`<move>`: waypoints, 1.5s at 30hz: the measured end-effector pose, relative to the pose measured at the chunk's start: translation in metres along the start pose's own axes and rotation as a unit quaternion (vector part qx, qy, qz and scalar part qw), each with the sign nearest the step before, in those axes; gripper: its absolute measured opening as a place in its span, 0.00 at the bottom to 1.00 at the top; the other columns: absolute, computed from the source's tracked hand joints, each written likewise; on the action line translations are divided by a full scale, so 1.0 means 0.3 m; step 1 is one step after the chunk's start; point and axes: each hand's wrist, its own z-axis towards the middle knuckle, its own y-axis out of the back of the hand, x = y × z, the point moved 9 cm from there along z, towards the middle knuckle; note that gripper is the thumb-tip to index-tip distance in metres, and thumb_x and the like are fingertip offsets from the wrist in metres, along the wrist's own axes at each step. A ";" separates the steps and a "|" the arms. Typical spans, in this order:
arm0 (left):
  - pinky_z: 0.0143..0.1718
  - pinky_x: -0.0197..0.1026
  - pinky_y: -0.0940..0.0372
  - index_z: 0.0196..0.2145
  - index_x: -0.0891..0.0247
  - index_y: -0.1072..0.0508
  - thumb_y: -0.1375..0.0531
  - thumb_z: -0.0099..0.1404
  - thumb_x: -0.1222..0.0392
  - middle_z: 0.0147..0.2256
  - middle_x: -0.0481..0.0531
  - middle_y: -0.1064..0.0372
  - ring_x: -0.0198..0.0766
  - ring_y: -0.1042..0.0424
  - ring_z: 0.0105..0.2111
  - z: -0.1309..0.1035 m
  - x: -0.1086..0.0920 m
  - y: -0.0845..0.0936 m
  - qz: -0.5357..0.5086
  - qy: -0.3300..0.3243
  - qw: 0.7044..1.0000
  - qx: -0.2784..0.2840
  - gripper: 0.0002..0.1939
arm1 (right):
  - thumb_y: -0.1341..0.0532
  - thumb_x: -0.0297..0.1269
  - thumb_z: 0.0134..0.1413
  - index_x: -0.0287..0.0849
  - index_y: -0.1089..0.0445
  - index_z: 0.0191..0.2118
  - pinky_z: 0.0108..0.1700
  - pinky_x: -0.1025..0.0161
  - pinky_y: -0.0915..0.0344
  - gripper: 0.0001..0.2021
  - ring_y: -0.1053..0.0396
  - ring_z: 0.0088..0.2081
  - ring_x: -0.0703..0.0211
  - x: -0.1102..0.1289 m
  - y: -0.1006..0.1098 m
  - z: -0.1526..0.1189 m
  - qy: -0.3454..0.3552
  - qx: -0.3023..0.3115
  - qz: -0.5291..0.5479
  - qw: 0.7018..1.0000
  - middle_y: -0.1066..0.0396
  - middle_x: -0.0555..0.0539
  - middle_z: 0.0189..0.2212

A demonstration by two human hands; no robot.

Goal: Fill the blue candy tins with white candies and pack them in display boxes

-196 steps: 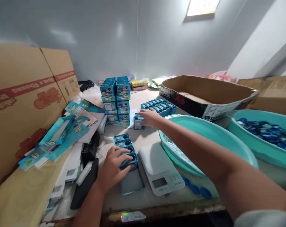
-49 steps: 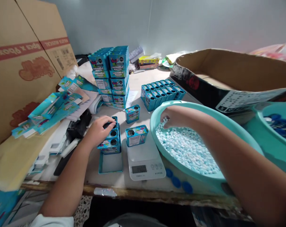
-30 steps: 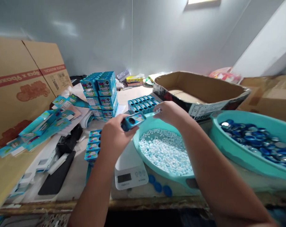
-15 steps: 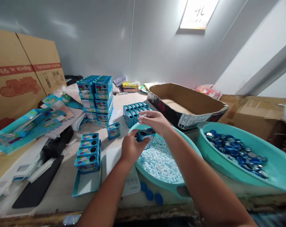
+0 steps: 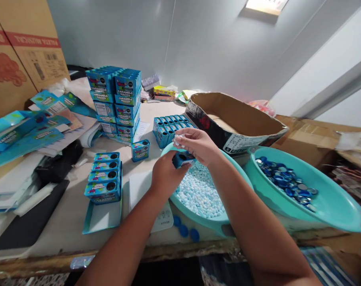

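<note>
My left hand (image 5: pixel 167 174) is closed round a small blue candy box (image 5: pixel 183 159), held tilted above a turquoise basin (image 5: pixel 195 222). Just over that box, my right hand (image 5: pixel 196 145) pinches a few small white candies (image 5: pixel 178 140) at its fingertips. Loose pale blue and white candies (image 5: pixel 200 194) fill the basin below. Left of my hands, a single blue box (image 5: pixel 140 151) stands upright on the table. Nearer to me, several boxes with round dark holes (image 5: pixel 104 186) sit in a blue tray (image 5: pixel 101 220), beside a white scale (image 5: pixel 162 220).
Stacked blue boxes (image 5: pixel 128 105) rise at the back left, with another group of boxes (image 5: pixel 165 131) behind my hands. A large open cardboard box (image 5: pixel 240 147) and a second turquoise basin (image 5: pixel 341 206) of shiny blue caps stand right. Blue caps (image 5: pixel 183 231) lie near the front edge.
The view has tilted down and shifted slightly, so things sit higher and more of the front edge shows. My hands keep nearly the same pose, with the box and candies still held.
</note>
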 end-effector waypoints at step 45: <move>0.36 0.41 0.37 0.40 0.62 0.26 0.30 0.60 0.58 0.36 0.52 0.23 0.43 0.26 0.36 -0.006 -0.035 0.004 0.049 -0.032 0.998 0.003 0.12 | 0.38 0.73 0.49 0.46 0.54 0.20 0.36 0.60 0.31 0.36 0.37 0.27 0.61 0.046 -0.054 -0.029 0.039 0.018 -0.029 0.999 0.41 0.51 0.22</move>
